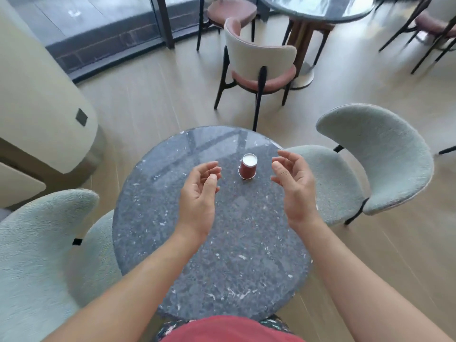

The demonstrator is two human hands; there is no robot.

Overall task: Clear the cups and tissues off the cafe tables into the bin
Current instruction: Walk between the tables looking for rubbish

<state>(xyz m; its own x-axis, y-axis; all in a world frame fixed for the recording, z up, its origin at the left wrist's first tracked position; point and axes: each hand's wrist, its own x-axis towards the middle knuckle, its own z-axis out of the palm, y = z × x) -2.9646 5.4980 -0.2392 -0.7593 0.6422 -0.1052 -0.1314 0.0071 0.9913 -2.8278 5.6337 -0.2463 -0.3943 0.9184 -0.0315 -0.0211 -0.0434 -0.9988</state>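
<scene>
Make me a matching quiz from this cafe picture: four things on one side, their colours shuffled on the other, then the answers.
Things:
1. cup
2. near table
3. chair on the right
4. chair beyond the table

Colours:
A. cream and pink
B. red
C. speckled grey
D. pale green

Pairs: 1-B, 2-C, 3-D, 4-A.

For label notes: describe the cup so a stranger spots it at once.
Find the round grey speckled table nearest the camera. Just beyond its middle, between the left hand and the right hand, stands a small red paper cup. It is upside down, white base up, the only thing on that table.
</scene>
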